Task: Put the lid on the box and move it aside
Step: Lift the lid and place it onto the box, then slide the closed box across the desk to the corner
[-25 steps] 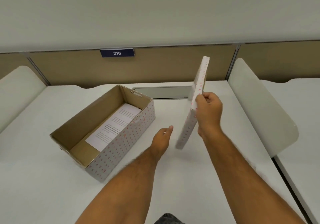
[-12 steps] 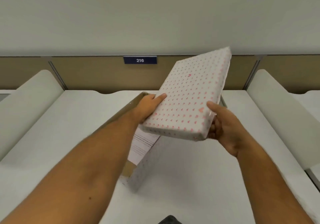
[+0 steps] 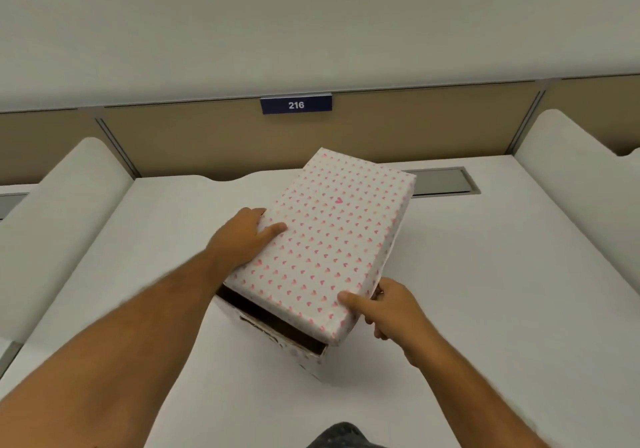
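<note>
A white lid with small pink hearts lies over the cardboard box in the middle of the white desk. The lid's near end sits slightly raised, leaving a dark gap above the box's near wall. My left hand grips the lid's left long edge, thumb on top. My right hand holds the lid's near right corner, thumb on top and fingers under the rim. Most of the box and its contents are hidden beneath the lid.
The white desk has a grey cable hatch at the back right. White rounded dividers stand at the left and right. A tan partition with a blue sign "216" runs along the back.
The lid went from being held upright in my right hand to being gripped by both hands, then lowered flat over the box. My view shifted right.
</note>
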`<state>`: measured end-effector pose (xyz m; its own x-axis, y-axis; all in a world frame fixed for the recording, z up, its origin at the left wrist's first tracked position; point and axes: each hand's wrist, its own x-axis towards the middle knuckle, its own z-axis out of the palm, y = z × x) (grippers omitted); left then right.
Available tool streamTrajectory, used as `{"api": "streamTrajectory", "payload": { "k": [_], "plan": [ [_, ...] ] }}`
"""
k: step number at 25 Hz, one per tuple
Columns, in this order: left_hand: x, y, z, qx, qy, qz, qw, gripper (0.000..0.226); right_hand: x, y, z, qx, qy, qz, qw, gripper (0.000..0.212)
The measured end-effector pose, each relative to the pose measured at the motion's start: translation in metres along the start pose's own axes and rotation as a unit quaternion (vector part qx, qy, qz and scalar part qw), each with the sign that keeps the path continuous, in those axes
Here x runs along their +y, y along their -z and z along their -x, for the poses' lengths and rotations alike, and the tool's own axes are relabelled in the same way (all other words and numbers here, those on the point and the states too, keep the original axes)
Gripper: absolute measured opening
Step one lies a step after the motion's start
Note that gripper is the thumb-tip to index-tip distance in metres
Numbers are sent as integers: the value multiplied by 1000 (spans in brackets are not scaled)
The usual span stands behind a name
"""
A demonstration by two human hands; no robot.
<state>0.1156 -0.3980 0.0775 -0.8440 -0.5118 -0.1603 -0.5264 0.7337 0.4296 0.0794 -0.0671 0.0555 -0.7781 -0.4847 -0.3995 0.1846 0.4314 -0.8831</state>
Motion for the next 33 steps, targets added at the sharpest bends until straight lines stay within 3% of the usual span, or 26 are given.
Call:
{"api": "streamTrajectory", "payload": {
  "k": [5,10,18,22,28,31,33],
  "plan": [
    [-10,3,1,31,-15,2,999,97,6,-11,3,-19,-25,-3,1000,53],
    [-24,13,-1,-58,24,47,997,94,8,-20,-4,14,-62,-6,998,54],
    [-19,11,5,-32,16,-2,999,99,10,-17,-7,16,-68,-44,997,49],
    [-30,12,4,-85,56,-14,995,96,12,-18,-5,19,-68,-51,996,50],
    [-45,-14,19,-115,60,81,988,94,4,-23,-4,44,-51,-12,998,112],
    [-35,-5,3,-142,55,64,986,93,-3,-23,-6,42,-9,58,997,123],
    [-19,2,-6,-117,14,64,991,95,-13,-19,-13,38,4,148,988,123]
  ]
}}
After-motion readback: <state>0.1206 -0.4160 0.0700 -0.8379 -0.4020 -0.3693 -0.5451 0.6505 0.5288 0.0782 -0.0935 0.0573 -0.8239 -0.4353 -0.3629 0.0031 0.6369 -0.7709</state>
